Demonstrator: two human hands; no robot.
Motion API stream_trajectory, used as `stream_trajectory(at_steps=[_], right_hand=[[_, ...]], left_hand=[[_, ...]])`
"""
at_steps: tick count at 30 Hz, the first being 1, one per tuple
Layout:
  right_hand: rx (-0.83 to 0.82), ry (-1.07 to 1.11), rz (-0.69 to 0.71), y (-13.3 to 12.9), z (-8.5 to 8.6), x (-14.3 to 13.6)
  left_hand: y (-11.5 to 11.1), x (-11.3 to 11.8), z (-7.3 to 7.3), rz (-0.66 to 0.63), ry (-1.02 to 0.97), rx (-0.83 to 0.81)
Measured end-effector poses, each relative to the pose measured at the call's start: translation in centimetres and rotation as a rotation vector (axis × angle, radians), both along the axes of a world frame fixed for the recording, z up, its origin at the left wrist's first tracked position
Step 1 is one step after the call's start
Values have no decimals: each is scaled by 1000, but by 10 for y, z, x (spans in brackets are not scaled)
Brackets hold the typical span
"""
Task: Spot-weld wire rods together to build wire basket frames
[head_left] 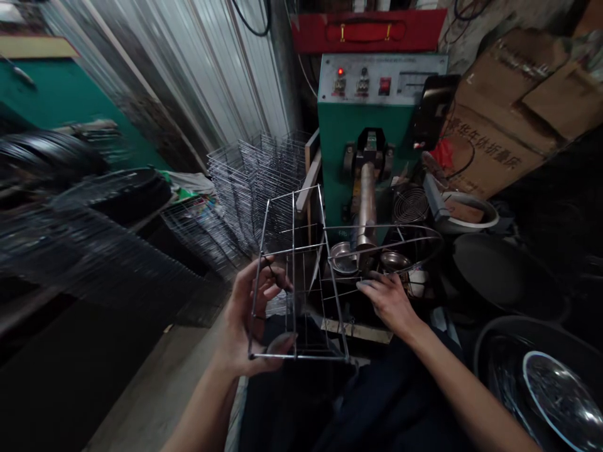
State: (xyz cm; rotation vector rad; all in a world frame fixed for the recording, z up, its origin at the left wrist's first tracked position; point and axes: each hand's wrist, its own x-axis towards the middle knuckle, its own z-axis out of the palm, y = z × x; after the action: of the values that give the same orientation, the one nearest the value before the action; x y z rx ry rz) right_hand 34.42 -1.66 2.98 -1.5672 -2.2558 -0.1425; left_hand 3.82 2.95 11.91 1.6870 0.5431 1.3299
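My left hand point(240, 314) grips the near left side of a wire frame point(294, 248), its thumb on the bottom wire and its fingers curled through the side. The frame is tilted up in front of me, and a curved wire loop point(424, 238) reaches out from its right side. My right hand point(389, 301) is closed at its fingertips near the lower wires on the right; what they pinch is too small to tell. Just beyond stands a green machine point(339, 144) with a thick metal arm point(367, 201) above small metal bowls point(343, 257).
Stacked wire frames point(254, 182) stand behind my left hand. Round black pans point(504, 270) and a basin with a clear-looking dish point(560, 395) lie at the right. Cardboard boxes point(490, 144) lean behind them. Blurred wire racks point(103, 263) fill the left.
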Motion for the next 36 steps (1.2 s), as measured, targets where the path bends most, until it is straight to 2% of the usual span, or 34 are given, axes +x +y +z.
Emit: stream_trajectory(at_steps=[19,24,28,30,32,34,36], right_hand=[[54,-32,70,14,17,6],[116,-5,78,20,15,5],[187,-36,105,20,15,6],[196,-114,69,16,19,7],[186,-202,-25,12,25,8],[169,-261,-116,9,31,9],[148,-287,-143,8,34,11]], left_hand=[[34,-1,4,-32,-38,-20],[41,2,6,-61,-104,-100],[44,-1,1,-76,-132,-144],[46,-4,-3,-93,-122,-156],[49,-7,-5,-122,-108,-151],[50,-9,-5,-155,-93,-132],[50,-9,-3,-177,-90,-109]])
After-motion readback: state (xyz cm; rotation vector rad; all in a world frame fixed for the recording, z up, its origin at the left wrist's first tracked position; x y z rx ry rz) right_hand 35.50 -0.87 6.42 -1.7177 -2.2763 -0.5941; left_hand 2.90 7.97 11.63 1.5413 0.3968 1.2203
